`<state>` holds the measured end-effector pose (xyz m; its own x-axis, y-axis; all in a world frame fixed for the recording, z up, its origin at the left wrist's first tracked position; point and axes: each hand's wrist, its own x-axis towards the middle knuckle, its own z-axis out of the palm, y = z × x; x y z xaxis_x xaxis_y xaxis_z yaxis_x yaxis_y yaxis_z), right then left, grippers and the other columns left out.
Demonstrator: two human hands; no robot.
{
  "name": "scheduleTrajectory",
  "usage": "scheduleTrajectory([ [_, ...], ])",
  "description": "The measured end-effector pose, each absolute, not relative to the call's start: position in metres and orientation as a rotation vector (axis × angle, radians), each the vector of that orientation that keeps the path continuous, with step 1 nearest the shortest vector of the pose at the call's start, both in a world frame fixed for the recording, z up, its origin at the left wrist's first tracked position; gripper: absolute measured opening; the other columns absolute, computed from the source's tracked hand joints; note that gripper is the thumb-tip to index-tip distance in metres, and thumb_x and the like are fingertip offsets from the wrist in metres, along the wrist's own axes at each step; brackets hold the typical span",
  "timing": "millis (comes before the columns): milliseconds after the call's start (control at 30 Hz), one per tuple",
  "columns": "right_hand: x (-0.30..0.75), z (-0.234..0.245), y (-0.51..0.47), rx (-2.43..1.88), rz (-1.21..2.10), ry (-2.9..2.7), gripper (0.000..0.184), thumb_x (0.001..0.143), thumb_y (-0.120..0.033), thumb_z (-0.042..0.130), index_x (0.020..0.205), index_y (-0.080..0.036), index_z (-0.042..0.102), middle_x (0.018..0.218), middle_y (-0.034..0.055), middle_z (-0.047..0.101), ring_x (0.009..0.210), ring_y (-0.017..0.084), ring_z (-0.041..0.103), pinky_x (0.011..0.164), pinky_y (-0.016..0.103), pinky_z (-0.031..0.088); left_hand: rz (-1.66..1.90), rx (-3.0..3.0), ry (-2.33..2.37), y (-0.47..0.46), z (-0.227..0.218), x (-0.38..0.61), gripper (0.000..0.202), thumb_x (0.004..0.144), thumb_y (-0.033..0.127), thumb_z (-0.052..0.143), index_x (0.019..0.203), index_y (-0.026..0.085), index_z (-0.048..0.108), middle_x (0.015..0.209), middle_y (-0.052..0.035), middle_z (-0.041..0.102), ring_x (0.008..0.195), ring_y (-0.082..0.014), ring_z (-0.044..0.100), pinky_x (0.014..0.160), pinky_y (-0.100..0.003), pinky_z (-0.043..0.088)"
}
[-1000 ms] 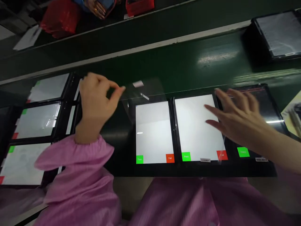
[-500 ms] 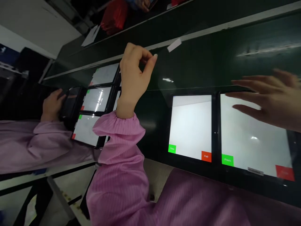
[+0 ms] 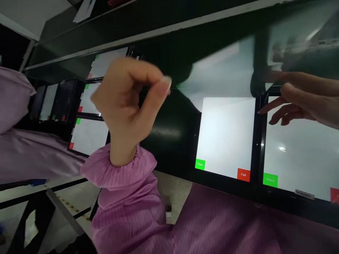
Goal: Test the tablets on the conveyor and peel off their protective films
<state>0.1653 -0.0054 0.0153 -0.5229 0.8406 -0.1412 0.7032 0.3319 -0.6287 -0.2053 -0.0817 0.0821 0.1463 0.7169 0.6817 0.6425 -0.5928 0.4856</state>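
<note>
My left hand (image 3: 127, 102) is pinched shut on the edge of a clear plastic film (image 3: 222, 67), which hangs in the air above the tablets and shows as a pale glare. Below it lies a black-framed tablet (image 3: 225, 137) with a white screen, a green Pass button and a red Fail button. My right hand (image 3: 296, 102) is open, its fingers spread at the top edge of a second, matching tablet (image 3: 299, 155). That hand holds nothing I can see.
A dark green conveyor belt (image 3: 164, 35) runs behind the tablets. Several more tablets (image 3: 88, 135) stand in a row at the left, beside a co-worker's pink sleeve (image 3: 13, 102). A speckled floor (image 3: 172, 190) shows below the belt's edge.
The view has swung, tilting the belt and bringing the tablets closer. My left hand has lifted the clear film higher, and the white tab is out of sight. My right hand has moved up and right.
</note>
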Motion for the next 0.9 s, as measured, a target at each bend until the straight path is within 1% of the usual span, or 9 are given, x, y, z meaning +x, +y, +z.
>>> scheduleTrajectory([
  [100,0.15,0.022,0.002,-1.441,1.386,-2.206,0.075,0.111,-0.064,0.024,0.166,-0.014,0.034,0.109,0.0149,0.076,0.077,0.019,0.074,0.065,0.028,0.052,1.498,2.194,1.223,-0.108,0.066,-0.212,0.011,0.104,0.017,0.067,0.095,0.018,0.074,0.086,0.0017,0.073,0.08,-0.0111,0.075,0.072,-0.027,0.063],
  [167,0.138,0.028,0.006,-1.521,1.453,-2.091,0.074,0.108,-0.064,0.028,0.157,-0.013,0.051,0.107,0.0132,0.075,0.078,0.021,0.073,0.064,0.031,0.05,1.451,2.102,1.24,-0.122,0.056,-0.215,0.013,0.105,0.022,0.067,0.094,0.02,0.073,0.085,0.0024,0.074,0.083,-0.0114,0.077,0.08,-0.027,0.066],
  [300,0.115,0.043,0.007,-1.87,1.449,-1.817,0.066,0.107,-0.054,0.033,0.12,-0.006,0.076,0.1,0.0083,0.076,0.079,0.019,0.073,0.066,0.031,0.052,1.348,2.042,1.133,-0.147,0.039,-0.218,0.007,0.107,0.019,0.062,0.102,0.018,0.068,0.09,0.0021,0.078,0.085,-0.0114,0.08,0.1,-0.032,0.064],
  [467,0.106,0.047,0.008,-1.952,1.365,-1.873,0.054,0.113,-0.046,0.041,0.096,-0.009,0.077,0.091,0.0086,0.076,0.072,0.012,0.071,0.064,0.027,0.057,1.108,1.959,0.983,-0.172,0.009,-0.213,0.017,0.112,0.022,0.045,0.1,0.018,0.056,0.107,-0.0084,0.082,0.102,-0.0177,0.081,0.11,-0.042,0.059],
  [533,0.106,0.041,0.006,-1.783,1.26,-2.108,0.054,0.113,-0.046,0.045,0.09,-0.008,0.076,0.078,0.007,0.073,0.061,0.011,0.065,0.055,0.025,0.049,0.972,2.087,0.93,-0.178,-0.001,-0.208,0.021,0.112,0.027,0.041,0.099,0.02,0.056,0.112,-0.0123,0.082,0.107,-0.0208,0.08,0.114,-0.046,0.056],
  [633,0.1,0.031,-0.015,-1.195,0.792,-2.511,0.055,0.116,-0.042,0.043,0.086,-0.01,0.075,0.072,0.0061,0.07,0.056,0.013,0.061,0.053,0.028,0.045,0.799,2.376,0.923,-0.185,-0.008,-0.197,0.018,0.105,0.026,0.043,0.099,0.02,0.059,0.114,-0.0134,0.082,0.111,-0.0229,0.079,0.116,-0.045,0.055],
  [767,0.086,0.033,-0.083,-0.399,0.154,-2.659,0.032,0.107,-0.015,0.052,0.088,-0.016,0.077,0.095,0.0057,0.075,0.08,0.018,0.066,0.066,0.033,0.053,0.875,2.579,1.171,-0.207,-0.004,-0.183,0.014,0.094,0.009,0.054,0.095,0.021,0.061,0.111,-0.0076,0.081,0.121,-0.0167,0.074,0.125,-0.039,0.047],
  [833,0.09,0.03,-0.121,-0.235,0.116,-2.767,0.036,0.104,-0.012,0.046,0.094,-0.022,0.08,0.106,0.001,0.075,0.1,0.018,0.067,0.079,0.03,0.059,0.979,2.54,1.47,-0.222,0.002,-0.179,0.022,0.09,0.004,0.064,0.097,0.025,0.063,0.109,-0.0013,0.081,0.13,-0.0154,0.068,0.134,-0.047,0.033],
  [900,0.107,0.018,-0.155,-0.194,0.108,-2.805,0.037,0.102,-0.02,0.048,0.107,-0.036,0.08,0.119,-0.0095,0.073,0.117,0.013,0.062,0.089,0.021,0.06,0.892,2.463,1.612,-0.235,0.009,-0.179,0.024,0.092,0.009,0.071,0.097,0.031,0.065,0.102,0.0067,0.08,0.125,-0.014,0.071,0.136,-0.051,0.027],
])
